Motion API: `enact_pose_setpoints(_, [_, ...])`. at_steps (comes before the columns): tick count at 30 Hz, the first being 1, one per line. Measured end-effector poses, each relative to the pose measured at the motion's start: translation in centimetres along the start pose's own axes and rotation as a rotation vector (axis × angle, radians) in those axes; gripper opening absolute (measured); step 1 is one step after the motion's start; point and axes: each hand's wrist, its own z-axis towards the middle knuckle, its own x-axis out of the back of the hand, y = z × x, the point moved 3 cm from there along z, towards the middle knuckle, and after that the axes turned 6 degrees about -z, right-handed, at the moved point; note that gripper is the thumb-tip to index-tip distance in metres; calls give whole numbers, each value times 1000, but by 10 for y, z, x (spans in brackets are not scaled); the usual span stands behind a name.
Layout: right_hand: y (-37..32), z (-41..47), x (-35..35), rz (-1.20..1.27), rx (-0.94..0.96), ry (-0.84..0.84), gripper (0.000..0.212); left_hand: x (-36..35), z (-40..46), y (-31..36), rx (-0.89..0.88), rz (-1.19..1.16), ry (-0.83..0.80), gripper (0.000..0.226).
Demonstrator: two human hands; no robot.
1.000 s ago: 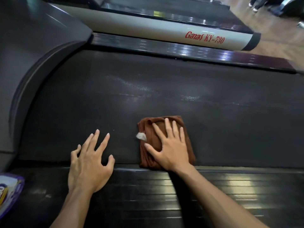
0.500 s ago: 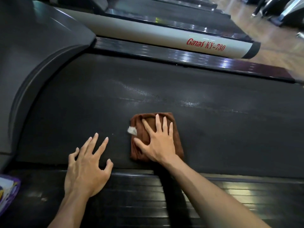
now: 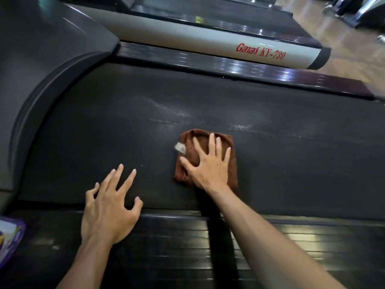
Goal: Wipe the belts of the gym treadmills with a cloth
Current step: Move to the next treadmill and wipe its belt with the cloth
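My right hand (image 3: 208, 165) lies flat on the folded brown cloth (image 3: 230, 161), palm down, fingers straight and a little spread, pressing it onto the dark treadmill belt (image 3: 291, 163). My fingertips reach almost to the cloth's far edge, with only a narrow strip of brown showing beyond them, while the heel of my hand sits over its near edge. My thumb points out to the left and rests near the cloth's left border, just below a small white tag (image 3: 180, 147) that sticks out from that side. A band of cloth shows to the right of my little finger. I am not gripping the cloth; nothing is curled round it. My left hand (image 3: 108, 207) is well to the left of the cloth and apart from it, propped with the palm over the near side rail (image 3: 312, 243) and the spread, slightly bent fingers touching the belt, holding nothing. The cloth sits in the near half of the belt, with a shiny streak (image 3: 177, 112) on the belt just beyond it. Farther off stands a grey side cover (image 3: 187, 41) with red lettering. At the lower left edge is a purple-rimmed object (image 3: 10, 240) I cannot identify.
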Motion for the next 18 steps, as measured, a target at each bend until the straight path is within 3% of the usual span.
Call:
enact_pose_setpoints(3, [-7, -36, 0, 12, 196, 10, 84, 0, 0, 2, 4, 0, -4, 78])
enact_pose_setpoints(5, [5, -51, -3, 9, 210, 6, 85, 1, 1, 1, 5, 13, -7, 78])
enact_pose_setpoints(10, [47, -23, 1, -10, -212, -22, 84, 0, 1, 1, 1, -3, 2, 77])
enact_pose_setpoints(12, [38, -1, 1, -16, -245, -48, 83, 0, 2, 0, 1, 2, -3, 77])
enact_pose_setpoints(18, [-7, -1, -1, -10, 34, -14, 80, -2, 1, 0, 6, -14, 5, 77])
